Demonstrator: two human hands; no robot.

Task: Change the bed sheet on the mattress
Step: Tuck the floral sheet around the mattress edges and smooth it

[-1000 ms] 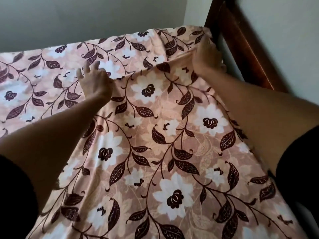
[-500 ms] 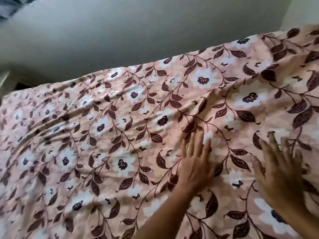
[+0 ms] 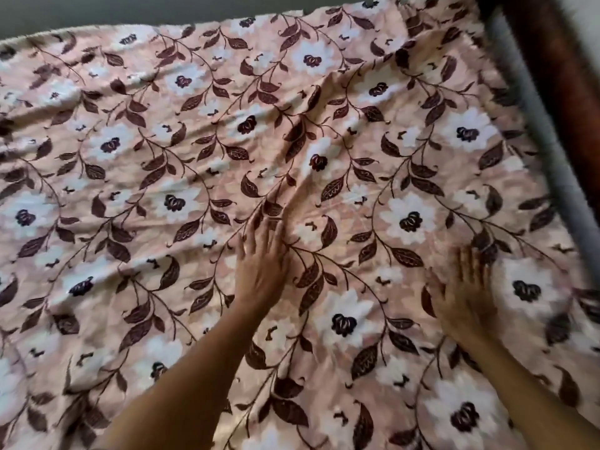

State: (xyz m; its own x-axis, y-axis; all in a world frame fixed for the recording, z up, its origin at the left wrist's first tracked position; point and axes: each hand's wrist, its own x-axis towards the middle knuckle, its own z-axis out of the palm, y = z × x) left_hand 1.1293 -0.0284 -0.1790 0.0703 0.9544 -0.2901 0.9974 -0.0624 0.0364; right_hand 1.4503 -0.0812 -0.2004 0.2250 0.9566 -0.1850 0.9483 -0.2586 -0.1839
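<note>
A pink bed sheet [image 3: 162, 151] with white flowers and dark brown leaves covers the whole mattress. Loose wrinkles run across it, and one long fold rises from the middle toward the far right. My left hand [image 3: 261, 269] lies flat on the sheet with straight fingers, its fingertips at the foot of that fold. My right hand [image 3: 464, 293] presses flat on the sheet nearer the right edge, fingers spread and blurred by motion. Neither hand holds any cloth. The mattress itself is hidden under the sheet.
A dark wooden bed frame [image 3: 558, 69] runs along the right side, with a grey strip [image 3: 539, 131] between it and the sheet. A plain wall [image 3: 97, 8] stands behind the sheet's far edge.
A second ago both hands reached at the far corner by the bed frame. They have come back toward me and now lie flat on the sheet; my view swung left and then back right.
</note>
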